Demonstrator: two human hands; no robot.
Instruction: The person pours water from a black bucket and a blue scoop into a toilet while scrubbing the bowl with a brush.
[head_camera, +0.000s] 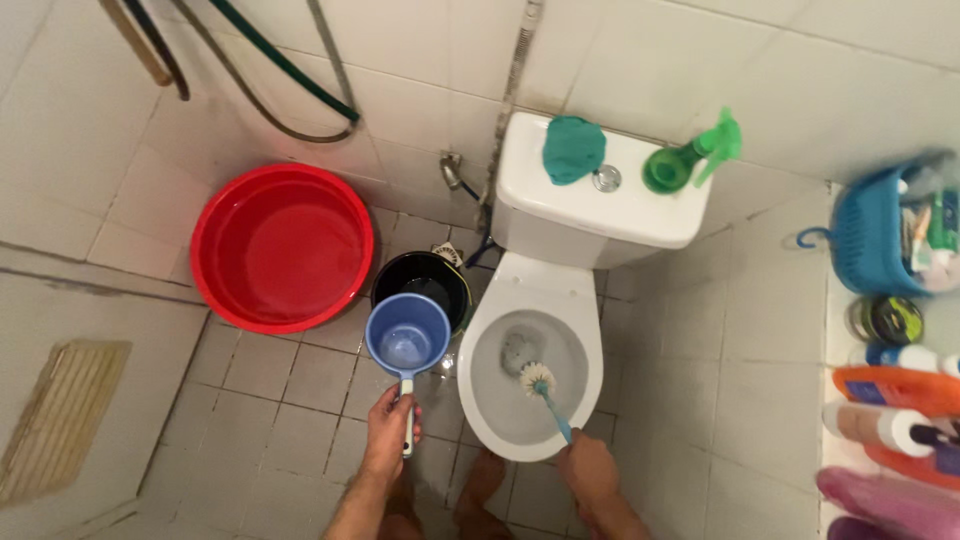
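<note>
Left hand (390, 425) clenched on handle of one blue scoop (407, 337), held above floor beside black bucket (425, 283). Right hand (588, 470) gripping one toilet brush (541, 385), bristles inside toilet bowl (590, 370). One red basin (282, 247) on floor; one green spray bottle (690, 160) on tank.

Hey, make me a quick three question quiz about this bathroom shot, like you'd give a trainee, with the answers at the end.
1. True or false: the left hand holds the blue water scoop by its handle.
2. Where is the head of the toilet brush held by the right hand? A) in the red basin B) inside the toilet bowl C) on the cistern
3. Fill in: on the cistern lid lie a teal cloth and a green ____ bottle.

Key: 1 true. 2 B. 3 spray.
</note>
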